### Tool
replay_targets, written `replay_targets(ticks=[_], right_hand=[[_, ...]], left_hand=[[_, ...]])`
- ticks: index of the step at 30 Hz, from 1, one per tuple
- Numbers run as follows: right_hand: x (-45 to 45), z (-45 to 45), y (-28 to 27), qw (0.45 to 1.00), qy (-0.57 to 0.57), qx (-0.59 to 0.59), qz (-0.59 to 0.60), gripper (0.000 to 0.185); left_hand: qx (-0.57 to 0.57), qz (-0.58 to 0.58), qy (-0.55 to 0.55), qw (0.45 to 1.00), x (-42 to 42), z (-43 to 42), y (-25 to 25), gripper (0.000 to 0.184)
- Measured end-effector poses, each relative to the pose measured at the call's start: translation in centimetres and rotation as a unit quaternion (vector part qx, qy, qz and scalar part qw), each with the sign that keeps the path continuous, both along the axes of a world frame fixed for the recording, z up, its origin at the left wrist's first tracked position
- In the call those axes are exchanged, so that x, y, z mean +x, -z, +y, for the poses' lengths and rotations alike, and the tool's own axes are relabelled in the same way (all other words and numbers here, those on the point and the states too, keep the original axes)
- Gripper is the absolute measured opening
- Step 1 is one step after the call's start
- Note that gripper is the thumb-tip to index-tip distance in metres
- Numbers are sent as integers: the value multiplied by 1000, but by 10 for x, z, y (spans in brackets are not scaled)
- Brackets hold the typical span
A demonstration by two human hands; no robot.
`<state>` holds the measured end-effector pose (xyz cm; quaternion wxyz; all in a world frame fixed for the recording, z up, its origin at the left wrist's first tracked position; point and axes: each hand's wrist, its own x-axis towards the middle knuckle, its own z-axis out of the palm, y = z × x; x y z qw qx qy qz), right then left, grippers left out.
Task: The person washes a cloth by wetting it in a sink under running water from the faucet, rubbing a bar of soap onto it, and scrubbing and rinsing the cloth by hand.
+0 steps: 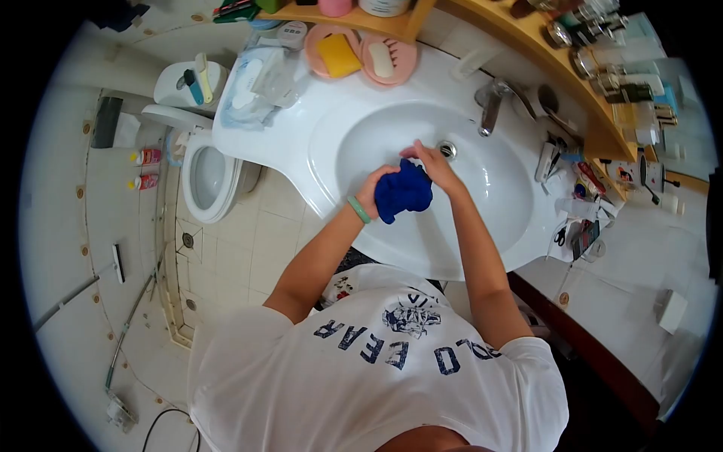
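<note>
A bunched dark blue cloth (403, 191) is held over the white sink basin (497, 203). My left hand (369, 190), with a green bangle on its wrist, is closed around the cloth's left side. My right hand (434, 167) grips the cloth's upper right edge, its fingers bent across toward the left; part of the palm is hidden. Just beyond my hands is the metal drain (446, 150). A chrome faucet (491, 109) stands at the basin's back right, and I cannot make out any water running from it.
A yellow sponge (339, 56) and a white soap bar (382, 59) lie on pink dishes at the back. Bottles line a wooden shelf (561, 71). Scissors (560, 236) and small items sit at the counter's right. A toilet (212, 177) stands left.
</note>
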<state>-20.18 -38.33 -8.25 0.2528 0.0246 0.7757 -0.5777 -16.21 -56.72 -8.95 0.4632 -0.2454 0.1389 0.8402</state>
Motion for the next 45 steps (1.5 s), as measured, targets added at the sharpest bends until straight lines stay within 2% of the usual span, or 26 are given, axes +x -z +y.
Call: replay_targets(ticks=[2,3,4,6,7,9,10,11,13,14,15,17,19,22,27,29,30,31,34,37,39,40,41,42,43,45], right_hand=[[36,20,29,968,141,-147,-149,69],[49,27,42,919,214,-247,-218,70],[55,28,28,918,214,-252,-218,70],[65,28,5,793,268,-433,-335,62],[68,29,12,790,270,-438,-334,62],[70,26,27,800,289,-452,-268,45],[69,27,23,796,373,-403,-253,26],[70,26,25,794,375,-407,-253,26],[73,21,29,926,305,-210,-69,19],[77,13,23,961,253,-114,9,17],[85,3,18,971,209,6,119,16],[90,-17,-26,957,159,113,216,25],[85,-19,-22,955,144,143,219,30],[47,-5,-5,929,229,274,97,24],[70,-12,3,934,193,200,223,22],[76,-15,3,927,175,259,205,25],[67,-10,6,929,200,280,138,28],[52,-1,11,925,224,299,70,30],[45,7,21,913,235,320,95,28],[76,-14,-14,938,225,231,122,26],[79,-16,-15,939,186,268,107,25],[75,-11,-3,929,216,289,85,26],[64,-3,12,916,246,310,63,27],[52,7,16,915,246,321,3,30],[54,7,15,914,247,322,2,30],[62,3,12,914,259,296,96,30]], left_hand=[[42,15,20,999,-6,9,-15,38],[40,15,21,999,-9,13,-17,38],[28,13,26,999,-11,17,-19,40],[11,10,36,999,-14,22,-20,42],[-2,17,56,998,-16,24,-20,42],[-15,23,80,996,-14,26,-18,43],[-89,57,89,990,-12,26,-17,44],[-163,91,96,978,-10,27,-14,45],[-179,86,80,977,0,28,34,47],[-190,82,63,976,2,28,49,49],[-192,81,65,976,3,35,50,49],[-222,-10,4,975,7,62,51,54],[-240,5,1,971,14,82,56,52],[-303,31,18,952,17,97,53,42],[-180,-39,25,983,9,87,91,41],[46,-78,-192,977,24,93,98,42],[-212,-46,-29,976,20,102,72,43],[-242,-41,-5,969,13,109,32,42],[-268,-17,20,963,7,108,51,35],[-235,-9,58,970,4,96,80,33],[-115,-16,-48,992,18,94,118,28],[-58,59,-8,997,22,95,112,36],[-58,57,-5,997,26,101,106,36],[-172,14,26,985,20,110,57,37],[-283,-27,57,957,17,115,30,38],[-297,-31,41,953,14,109,67,41]])
